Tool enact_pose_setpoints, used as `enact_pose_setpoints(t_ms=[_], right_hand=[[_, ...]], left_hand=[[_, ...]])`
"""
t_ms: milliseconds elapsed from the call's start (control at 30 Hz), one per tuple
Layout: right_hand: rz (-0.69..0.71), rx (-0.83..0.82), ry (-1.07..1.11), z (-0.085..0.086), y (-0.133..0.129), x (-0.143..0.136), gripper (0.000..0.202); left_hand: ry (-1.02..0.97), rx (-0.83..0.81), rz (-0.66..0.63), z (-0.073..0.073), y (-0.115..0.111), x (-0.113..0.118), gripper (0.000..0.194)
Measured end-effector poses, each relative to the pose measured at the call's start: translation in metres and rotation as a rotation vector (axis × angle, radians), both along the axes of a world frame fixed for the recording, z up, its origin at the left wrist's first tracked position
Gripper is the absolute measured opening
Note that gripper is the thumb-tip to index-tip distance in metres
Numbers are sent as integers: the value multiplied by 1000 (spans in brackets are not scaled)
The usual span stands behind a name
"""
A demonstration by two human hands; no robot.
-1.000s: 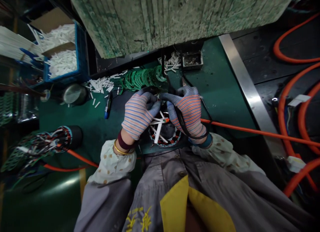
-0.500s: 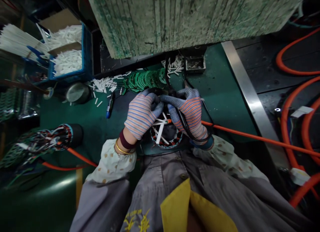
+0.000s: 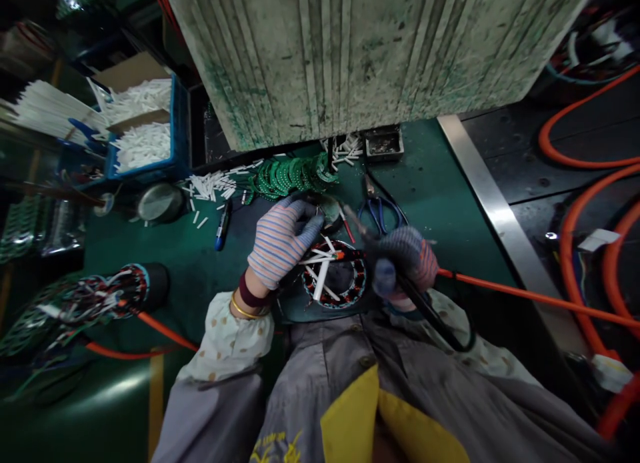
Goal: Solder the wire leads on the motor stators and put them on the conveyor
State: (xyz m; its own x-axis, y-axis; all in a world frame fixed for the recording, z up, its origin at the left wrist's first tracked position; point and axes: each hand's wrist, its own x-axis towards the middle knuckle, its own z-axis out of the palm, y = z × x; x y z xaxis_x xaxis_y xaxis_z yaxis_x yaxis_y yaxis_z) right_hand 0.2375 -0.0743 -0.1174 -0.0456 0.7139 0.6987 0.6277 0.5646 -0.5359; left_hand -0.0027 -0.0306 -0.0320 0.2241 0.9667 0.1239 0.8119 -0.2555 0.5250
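My left hand [image 3: 285, 240], in a striped glove, is closed in a pinch above the left rim of a wound motor stator [image 3: 359, 286]. What its fingertips hold is too small to make out. White sleeving tubes [image 3: 321, 280] and the end of an orange cable [image 3: 480, 284] lie across the stator. To the right, my gloved right hand [image 3: 407, 266] is blurred by motion and wrapped round a black soldering iron [image 3: 373, 242], its tip pointing up and left. Beyond the hands are a red-and-white stick [image 3: 347, 224] and blue-handled pliers [image 3: 381, 210].
Green curved circuit boards [image 3: 285, 178] and loose white tubes [image 3: 210, 186] lie behind. A blue bin [image 3: 175, 126] of tubes stands back left, near a round tin [image 3: 160, 203] and a blue marker [image 3: 223, 226]. A large grey panel [image 3: 370, 63] overhangs the bench; another stator [image 3: 159, 282] lies left.
My right hand has moved right and down, away from the left, carrying the soldering iron. The pliers and red-and-white stick have come into view. My left hand stays over the stator.
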Motion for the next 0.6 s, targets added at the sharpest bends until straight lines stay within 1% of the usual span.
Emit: enact_pose_setpoints(t_ms=[67, 100, 167, 367, 500, 600], right_hand=[[75, 152, 104, 3, -7, 4, 44], [102, 184, 128, 5, -9, 5, 42], [142, 172, 119, 6, -8, 6, 41], [123, 162, 118, 4, -3, 5, 39], [144, 160, 122, 8, -4, 5, 51], [141, 147, 115, 3, -9, 8, 57]], left_hand=[[29, 2, -47, 1, 2, -5, 21], [40, 2, -68, 2, 3, -7, 21], [63, 4, -89, 4, 5, -9, 21], [116, 4, -83, 5, 6, -7, 21], [135, 2, -87, 7, 5, -8, 24], [137, 21, -98, 7, 5, -7, 24]])
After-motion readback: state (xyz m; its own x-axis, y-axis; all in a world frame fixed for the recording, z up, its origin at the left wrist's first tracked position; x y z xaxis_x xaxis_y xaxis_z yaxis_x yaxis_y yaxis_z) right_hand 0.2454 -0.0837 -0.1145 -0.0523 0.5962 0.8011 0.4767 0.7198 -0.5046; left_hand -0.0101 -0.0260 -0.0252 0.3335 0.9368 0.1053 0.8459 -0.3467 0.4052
